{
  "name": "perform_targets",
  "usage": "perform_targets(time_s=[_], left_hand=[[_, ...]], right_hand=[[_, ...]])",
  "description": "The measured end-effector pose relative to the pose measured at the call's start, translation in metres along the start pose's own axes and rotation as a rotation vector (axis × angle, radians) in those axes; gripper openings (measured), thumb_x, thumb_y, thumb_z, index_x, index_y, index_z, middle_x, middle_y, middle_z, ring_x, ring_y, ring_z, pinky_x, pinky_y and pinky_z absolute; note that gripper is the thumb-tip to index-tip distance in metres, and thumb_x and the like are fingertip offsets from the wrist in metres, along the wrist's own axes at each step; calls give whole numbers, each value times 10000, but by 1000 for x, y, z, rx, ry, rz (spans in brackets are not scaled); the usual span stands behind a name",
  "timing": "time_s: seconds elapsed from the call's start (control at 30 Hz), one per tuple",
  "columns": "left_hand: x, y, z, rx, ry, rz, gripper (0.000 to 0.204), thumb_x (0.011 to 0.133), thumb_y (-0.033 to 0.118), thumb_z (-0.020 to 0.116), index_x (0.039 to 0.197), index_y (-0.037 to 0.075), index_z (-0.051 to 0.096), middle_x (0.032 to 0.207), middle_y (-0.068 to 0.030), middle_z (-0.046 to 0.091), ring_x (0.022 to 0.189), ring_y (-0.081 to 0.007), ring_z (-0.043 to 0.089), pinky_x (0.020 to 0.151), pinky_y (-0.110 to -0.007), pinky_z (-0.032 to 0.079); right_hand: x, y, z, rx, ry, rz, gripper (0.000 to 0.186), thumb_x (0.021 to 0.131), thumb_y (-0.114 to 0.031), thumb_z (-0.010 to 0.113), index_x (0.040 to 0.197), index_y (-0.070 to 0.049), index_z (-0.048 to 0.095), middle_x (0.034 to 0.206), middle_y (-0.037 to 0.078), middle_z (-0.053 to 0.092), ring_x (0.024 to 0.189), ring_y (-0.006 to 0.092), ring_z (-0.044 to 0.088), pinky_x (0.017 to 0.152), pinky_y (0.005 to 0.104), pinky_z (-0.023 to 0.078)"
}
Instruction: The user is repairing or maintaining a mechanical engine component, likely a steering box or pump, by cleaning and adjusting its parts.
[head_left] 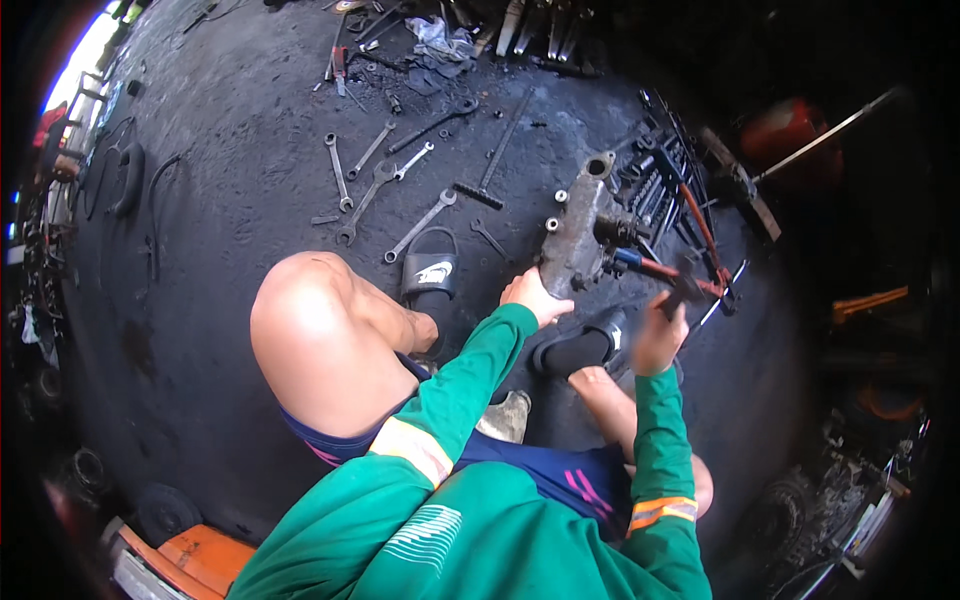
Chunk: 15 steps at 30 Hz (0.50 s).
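Note:
My left hand (538, 297) is closed round the near end of a grimy grey cast-metal housing (580, 228), which has a round opening in its far end and a stub with blue on its right side. In my right hand (658, 342), smeared by motion, is a dark hammer-like tool (684, 290); its exact kind is too blurred to tell. This tool is held just right of the housing, apart from it. Combination wrenches (422, 225) and a T-handled bar (495, 160) lie on the floor beyond my left hand.
My sandalled feet (430, 265) flank the housing. To its right sits a socket set (655, 195) beside red-handled bolt cutters (700, 225). A red container (795, 140) stands farther right. Rags (440, 45) and more tools lie at the far side, a black hose (128, 180) at left.

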<state>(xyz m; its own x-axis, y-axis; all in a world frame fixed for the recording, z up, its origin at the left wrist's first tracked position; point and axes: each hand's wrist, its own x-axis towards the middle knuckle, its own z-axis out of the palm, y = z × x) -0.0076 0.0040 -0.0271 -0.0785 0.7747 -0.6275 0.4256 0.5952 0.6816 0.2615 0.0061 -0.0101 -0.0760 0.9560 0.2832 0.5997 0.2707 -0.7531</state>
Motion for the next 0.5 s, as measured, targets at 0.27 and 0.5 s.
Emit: perform_targets(time_s=[0.27,0.5], left_hand=[[-2,4,6,-2,6,65,666,659,414,846,1122,-23,650,918,-186,761,912,-304,751,925,-394,556],[3,-2,17,13,-6,18,648,682,396,849,1145,-9,646,840,-153,765,789,-257,765,849,-365,579]], right_hand=[[14,-23,6,-471,-243,74,129,981,-116,603,1016,4,568,736,241,609,657,448,605,573,498,448],[12,-20,0,338,20,-217,131,1020,-107,510,947,-6,548,705,112,555,538,235,553,501,360,393]])
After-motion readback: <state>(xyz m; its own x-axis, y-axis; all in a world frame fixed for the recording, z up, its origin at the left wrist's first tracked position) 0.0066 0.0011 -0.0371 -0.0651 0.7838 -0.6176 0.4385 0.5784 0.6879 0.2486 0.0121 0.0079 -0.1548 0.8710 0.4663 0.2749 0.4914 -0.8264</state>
